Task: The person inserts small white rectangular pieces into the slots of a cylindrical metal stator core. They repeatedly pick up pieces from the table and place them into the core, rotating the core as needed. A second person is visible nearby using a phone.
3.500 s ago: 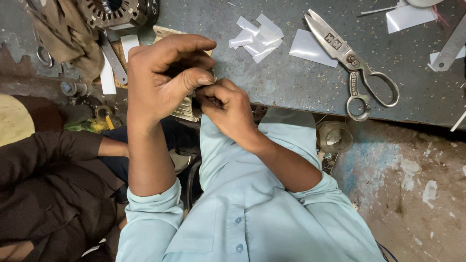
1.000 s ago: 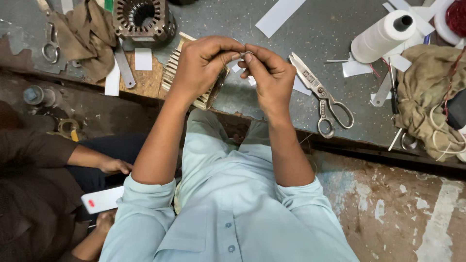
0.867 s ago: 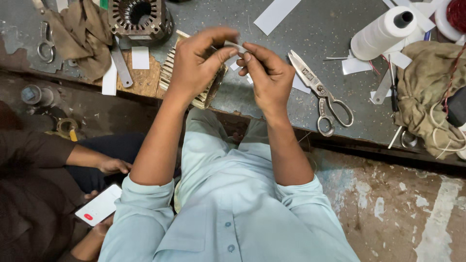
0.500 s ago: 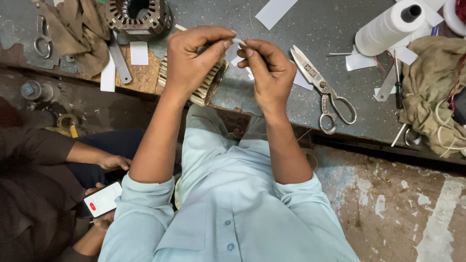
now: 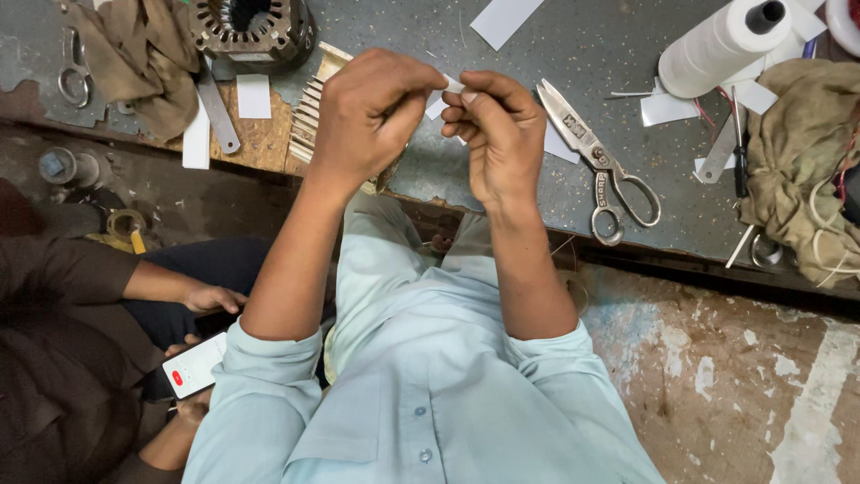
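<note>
Two hands meet above the bench in the head view, both curled in and pinching one small white paper slip [image 5: 451,86] between them. The left hand [image 5: 372,112] has its fingers folded down with the thumb tip pressed toward the slip's left end; the right hand [image 5: 497,134] is closed likewise, thumb and forefinger nipping the slip's right end, so neither hand is open and neither holds anything else that I can see. The slip sits in the air just over the grey worktop [image 5: 618,36], between the two thumbs and mostly hidden by them. My reading is that the step in hand is shaping or folding this slip; whether a crease is already made cannot be told. A next move would call for a steady pinch on both ends and small finger motion, as the piece is tiny and light. Just to the right lie metal shears [image 5: 598,161]; further right stand a white thread cone [image 5: 721,45] and a crumpled cloth [image 5: 797,152]. At upper left sits a slotted motor stator [image 5: 251,27], with more cut white strips [image 5: 253,96] near it. At lower left another person holds a phone [image 5: 193,366].
</note>
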